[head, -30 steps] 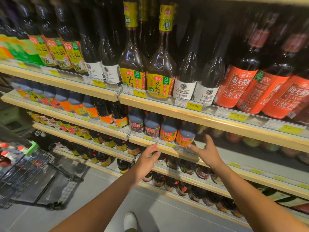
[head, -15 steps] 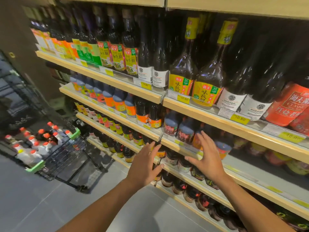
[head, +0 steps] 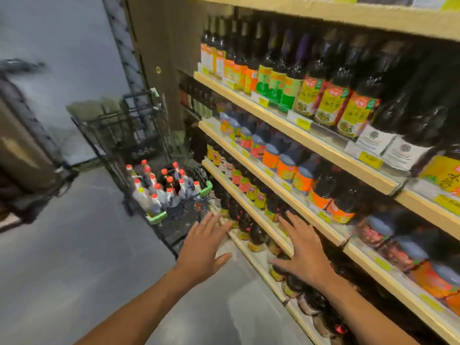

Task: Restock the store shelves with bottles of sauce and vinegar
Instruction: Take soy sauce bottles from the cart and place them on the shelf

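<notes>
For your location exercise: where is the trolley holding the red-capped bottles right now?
In the head view the trolley stands on the floor left of the shelves, its red-capped bottles just beyond the open left hand.

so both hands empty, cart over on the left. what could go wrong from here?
1. The left hand and right hand hover spread beside tightly packed dark bottles at the shelf edge; a careless swing might topple one.
2. The cart bottles stand crowded; pulling one out may tip its neighbours.
</notes>
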{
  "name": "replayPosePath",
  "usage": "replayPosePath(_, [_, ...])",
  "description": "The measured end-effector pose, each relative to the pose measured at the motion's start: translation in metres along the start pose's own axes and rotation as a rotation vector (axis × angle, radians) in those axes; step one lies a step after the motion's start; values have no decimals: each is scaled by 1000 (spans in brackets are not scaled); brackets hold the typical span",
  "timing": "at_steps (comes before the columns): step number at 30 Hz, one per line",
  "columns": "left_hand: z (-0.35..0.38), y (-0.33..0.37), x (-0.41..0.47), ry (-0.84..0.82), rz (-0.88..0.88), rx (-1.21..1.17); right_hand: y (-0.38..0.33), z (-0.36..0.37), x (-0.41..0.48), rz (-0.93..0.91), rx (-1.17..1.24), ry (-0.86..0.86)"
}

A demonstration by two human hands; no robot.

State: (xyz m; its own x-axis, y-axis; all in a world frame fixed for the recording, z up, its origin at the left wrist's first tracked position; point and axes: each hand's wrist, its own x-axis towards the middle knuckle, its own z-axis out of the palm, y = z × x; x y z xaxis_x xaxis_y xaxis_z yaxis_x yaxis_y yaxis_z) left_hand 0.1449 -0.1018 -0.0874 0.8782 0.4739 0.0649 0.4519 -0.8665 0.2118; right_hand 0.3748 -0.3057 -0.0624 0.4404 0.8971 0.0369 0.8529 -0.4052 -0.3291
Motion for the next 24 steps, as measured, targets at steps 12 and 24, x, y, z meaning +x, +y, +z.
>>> replayPosePath(12, [-38,-191,-51,42,-271,43,-178,69,150,-217,-24,-17])
replayPosePath(24, [-51,-315,3,49,-418,30,-233,135,305,-349,-37,-120])
